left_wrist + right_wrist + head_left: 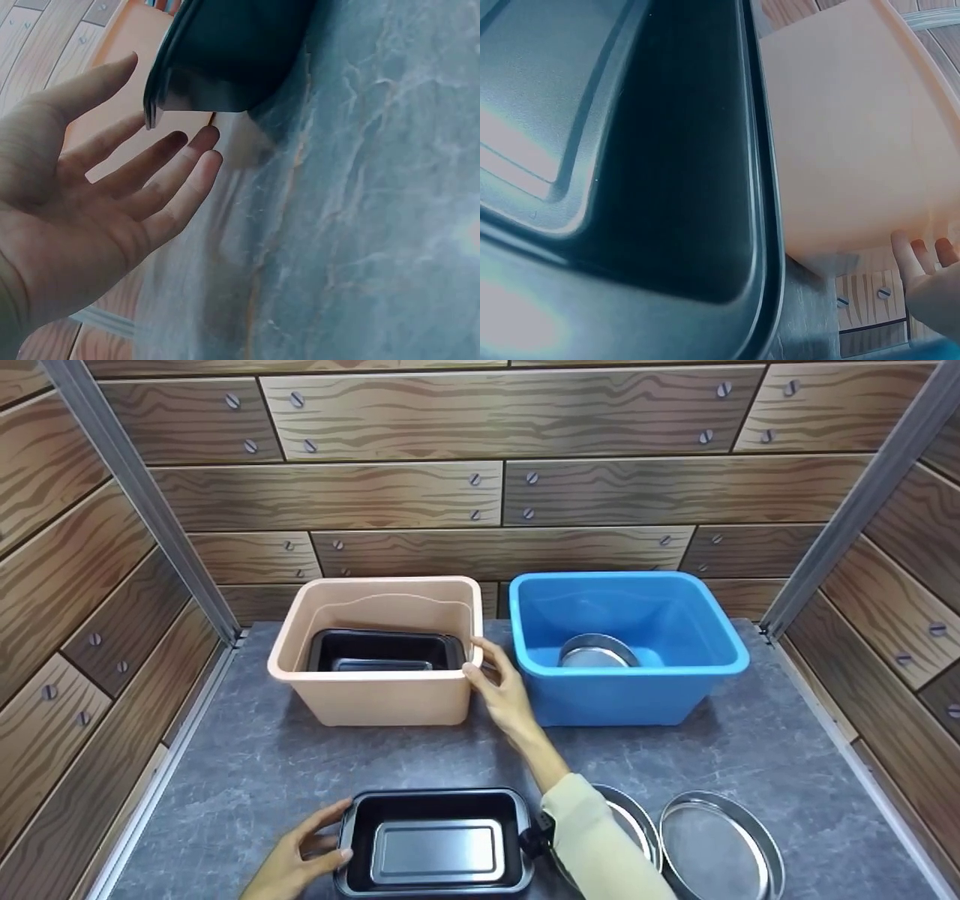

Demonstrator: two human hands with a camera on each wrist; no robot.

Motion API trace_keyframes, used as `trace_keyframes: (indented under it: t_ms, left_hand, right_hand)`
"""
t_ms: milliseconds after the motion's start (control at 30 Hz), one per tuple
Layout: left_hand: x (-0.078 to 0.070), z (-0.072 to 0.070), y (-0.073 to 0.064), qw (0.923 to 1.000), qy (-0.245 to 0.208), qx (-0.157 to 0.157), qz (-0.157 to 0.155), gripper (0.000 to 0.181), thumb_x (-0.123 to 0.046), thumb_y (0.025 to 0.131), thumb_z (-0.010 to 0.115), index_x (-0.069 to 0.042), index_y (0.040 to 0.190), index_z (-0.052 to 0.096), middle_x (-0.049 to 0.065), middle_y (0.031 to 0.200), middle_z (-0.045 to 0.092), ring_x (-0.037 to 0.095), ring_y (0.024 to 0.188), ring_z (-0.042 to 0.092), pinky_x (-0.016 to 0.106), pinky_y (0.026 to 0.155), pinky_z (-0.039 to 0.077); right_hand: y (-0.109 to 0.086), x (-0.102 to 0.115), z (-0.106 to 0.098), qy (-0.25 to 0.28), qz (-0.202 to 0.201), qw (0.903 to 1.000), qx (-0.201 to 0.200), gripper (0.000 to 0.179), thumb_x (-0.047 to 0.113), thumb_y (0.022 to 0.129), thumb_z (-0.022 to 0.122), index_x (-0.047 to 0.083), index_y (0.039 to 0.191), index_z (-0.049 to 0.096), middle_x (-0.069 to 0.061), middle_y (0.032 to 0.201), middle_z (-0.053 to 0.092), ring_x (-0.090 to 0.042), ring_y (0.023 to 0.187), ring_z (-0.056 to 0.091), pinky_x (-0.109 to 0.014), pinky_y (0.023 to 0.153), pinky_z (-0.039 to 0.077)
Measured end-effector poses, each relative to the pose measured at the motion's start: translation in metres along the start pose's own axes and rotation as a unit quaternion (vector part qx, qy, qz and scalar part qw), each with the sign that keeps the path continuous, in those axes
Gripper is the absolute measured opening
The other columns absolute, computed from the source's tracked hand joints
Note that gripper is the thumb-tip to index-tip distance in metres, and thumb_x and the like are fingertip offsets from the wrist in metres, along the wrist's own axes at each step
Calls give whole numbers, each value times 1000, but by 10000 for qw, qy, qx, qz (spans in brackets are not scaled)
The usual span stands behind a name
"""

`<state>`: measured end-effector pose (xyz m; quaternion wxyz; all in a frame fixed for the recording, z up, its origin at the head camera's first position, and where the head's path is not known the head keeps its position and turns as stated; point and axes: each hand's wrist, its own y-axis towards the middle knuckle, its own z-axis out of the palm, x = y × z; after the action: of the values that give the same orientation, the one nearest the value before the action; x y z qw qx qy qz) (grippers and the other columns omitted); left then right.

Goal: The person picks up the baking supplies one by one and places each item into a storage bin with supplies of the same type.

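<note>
A dark rectangular loaf pan [439,851] lies near the front of the table. At its left end is my left hand [300,851], thumb and fingers spread about the rim; the left wrist view shows those fingers [172,191] relaxed beside the pan's end. My right hand [510,697] reaches over to the beige bin [382,701] and touches its right front corner. In the right wrist view its fingertips [904,251] rest against the bin's outer wall. Inside that bin sits another dark loaf pan [382,643].
To the right of the beige bin stands a blue bin [619,697] holding a round metal pan [598,656]. Two more round pans lie at the front right: one [716,847] in full view, the other [637,821] partly behind my right sleeve [596,836]. Wood-patterned walls [390,495] enclose the table.
</note>
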<state>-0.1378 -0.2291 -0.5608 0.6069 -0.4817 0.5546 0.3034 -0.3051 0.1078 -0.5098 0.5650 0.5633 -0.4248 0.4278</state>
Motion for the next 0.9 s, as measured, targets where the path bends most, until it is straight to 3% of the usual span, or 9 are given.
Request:
trace_keyframes:
  t_ms: [100,233,367,533,667,767,900]
  left_hand:
    - [3,2,0,9997,-220,106,-12,76,-17,101,69,-1,162,29,35,159,32,38,126,63,42,95,61]
    - [8,4,-2,9993,-237,189,196,77,-13,100,69,-1,163,26,37,157,32,38,123,64,40,93,62]
    - [13,6,-4,9984,-370,318,283,79,-10,100,68,0,164,23,39,159,28,40,122,64,41,93,62]
    - [15,9,-4,9976,-557,341,232,82,-9,100,69,-3,165,19,39,162,18,37,122,64,40,92,62]
    - [16,12,-4,9973,-585,326,292,87,-6,97,72,-4,165,18,39,164,14,46,126,60,43,91,63]
    - [17,14,-5,9983,-454,247,266,89,-8,96,73,-5,166,18,37,165,12,54,135,48,46,93,62]
    - [18,14,-5,9979,-509,289,286,93,-8,95,74,-7,166,14,38,164,13,52,133,52,49,91,62]
  right_hand:
    - [0,0,0,-22,-21,10000,5,49,16,101,69,11,148,56,-15,144,59,-33,125,60,-37,103,55]
    - [1,1,1,45,-50,10000,9,49,15,101,69,11,148,55,-16,144,58,-35,125,59,-36,102,56]
    - [-1,0,0,133,12,9999,8,49,14,102,69,9,149,55,-16,142,59,-39,124,58,-31,97,57]
    - [-3,-1,1,55,-6,10000,-52,51,13,102,68,7,150,53,-18,143,58,-40,124,58,-33,97,57]
    - [-3,-1,2,44,-33,10000,-80,52,12,102,68,4,150,52,-20,144,57,-39,124,58,-34,98,56]
    - [-3,-1,2,42,-2,10000,-89,51,12,102,68,5,150,52,-19,144,58,-38,124,58,-33,99,56]
    - [-2,-1,1,46,66,9999,-67,51,15,102,68,8,150,53,-17,143,58,-35,124,59,-34,99,57]
